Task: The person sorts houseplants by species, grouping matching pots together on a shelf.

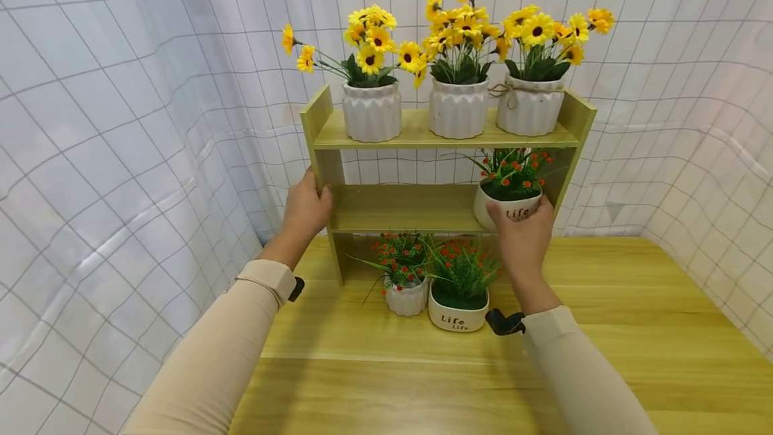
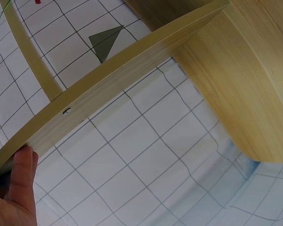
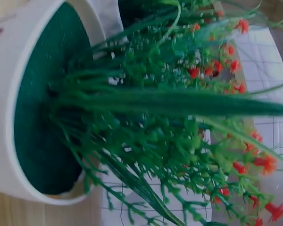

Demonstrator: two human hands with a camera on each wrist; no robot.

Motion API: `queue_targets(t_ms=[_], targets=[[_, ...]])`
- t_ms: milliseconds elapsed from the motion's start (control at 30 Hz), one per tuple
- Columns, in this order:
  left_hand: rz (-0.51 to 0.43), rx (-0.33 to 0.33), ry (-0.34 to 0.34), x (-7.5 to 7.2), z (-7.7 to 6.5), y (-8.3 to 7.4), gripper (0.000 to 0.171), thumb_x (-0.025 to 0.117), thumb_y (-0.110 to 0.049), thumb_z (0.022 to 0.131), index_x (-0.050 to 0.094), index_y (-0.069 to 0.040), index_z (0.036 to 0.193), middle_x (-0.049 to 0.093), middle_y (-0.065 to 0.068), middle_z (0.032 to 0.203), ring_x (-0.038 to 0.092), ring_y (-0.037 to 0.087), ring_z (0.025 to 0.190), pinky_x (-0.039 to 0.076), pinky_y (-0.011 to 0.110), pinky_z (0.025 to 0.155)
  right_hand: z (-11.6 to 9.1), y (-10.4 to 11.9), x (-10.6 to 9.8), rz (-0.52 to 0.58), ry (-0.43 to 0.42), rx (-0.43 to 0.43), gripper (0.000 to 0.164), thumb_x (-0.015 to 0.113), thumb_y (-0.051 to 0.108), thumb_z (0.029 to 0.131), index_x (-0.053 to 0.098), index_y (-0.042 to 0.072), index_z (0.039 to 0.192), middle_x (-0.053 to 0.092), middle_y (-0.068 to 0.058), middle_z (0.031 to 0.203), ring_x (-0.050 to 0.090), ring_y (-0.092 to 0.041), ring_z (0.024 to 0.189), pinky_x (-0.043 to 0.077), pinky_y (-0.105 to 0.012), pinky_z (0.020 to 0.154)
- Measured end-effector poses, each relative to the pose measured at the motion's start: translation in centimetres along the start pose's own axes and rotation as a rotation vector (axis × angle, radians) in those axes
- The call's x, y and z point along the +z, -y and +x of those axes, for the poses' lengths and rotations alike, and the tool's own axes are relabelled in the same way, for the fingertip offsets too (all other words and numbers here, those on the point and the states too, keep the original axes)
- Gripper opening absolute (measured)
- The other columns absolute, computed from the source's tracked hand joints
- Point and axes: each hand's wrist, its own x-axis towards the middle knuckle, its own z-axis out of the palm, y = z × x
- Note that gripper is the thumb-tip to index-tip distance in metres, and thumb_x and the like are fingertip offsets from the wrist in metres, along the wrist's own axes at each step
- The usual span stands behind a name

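My right hand [image 1: 527,237] grips a white oval pot [image 1: 486,209] lettered "Life", with red-flowered greenery, at the right end of the middle shelf board [image 1: 410,210]. Its thumb lies on the pot's front and the fingers are at its right side. My left hand [image 1: 306,207] holds the left side panel of the wooden shelf unit [image 1: 323,173]. In the left wrist view, fingers [image 2: 22,176] of that hand lie against the panel's edge. Another "Life" pot [image 1: 457,316] with red flowers stands on the table; greenery [image 3: 146,108] fills the right wrist view.
Three white pots with yellow flowers, left [image 1: 372,113], middle [image 1: 459,111] and right [image 1: 530,113], stand on the top board. A ribbed white pot [image 1: 406,299] with red flowers sits on the wooden table [image 1: 374,388]. Grid-patterned cloth [image 1: 235,86] hangs behind and at both sides.
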Motion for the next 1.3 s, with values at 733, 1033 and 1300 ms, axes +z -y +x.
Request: queue_targets(t_ms=[733,1033,1300], targets=[[0.016,0.018,-0.008,0.2,0.2,0.0,0.039,0.045,-0.018,0.103,0.045,0.004,0.135,0.063,0.031,0.118,0.066,0.043,0.097,0.055,0.052,0.076,2.5,0.5,0.6,-0.228,0.079,0.084,0.109,0.07,0.061,0.081,0.012,0.006,0.155,0.024,-0.024,0.152,0.03,-0.041,0.137,0.028,-0.056,0.11],[0.019,0.007,-0.003,0.2,0.0,0.1,0.037,0.045,-0.017,0.103,0.046,0.004,0.133,0.063,0.031,0.117,0.066,0.043,0.097,0.055,0.051,0.076,1.8,0.7,0.5,-0.203,0.06,0.092,0.103,0.073,0.055,0.082,0.017,0.006,0.154,0.029,-0.022,0.15,0.033,-0.038,0.135,0.031,-0.053,0.109],[0.008,-0.006,0.002,0.1,0.0,0.1,0.037,0.044,-0.018,0.103,0.046,0.003,0.134,0.062,0.03,0.119,0.065,0.042,0.1,0.055,0.051,0.075,1.4,0.4,1.7,-0.152,-0.062,0.102,0.101,0.079,0.05,0.08,0.023,0.006,0.151,0.027,-0.02,0.148,0.031,-0.035,0.135,0.028,-0.046,0.112]])
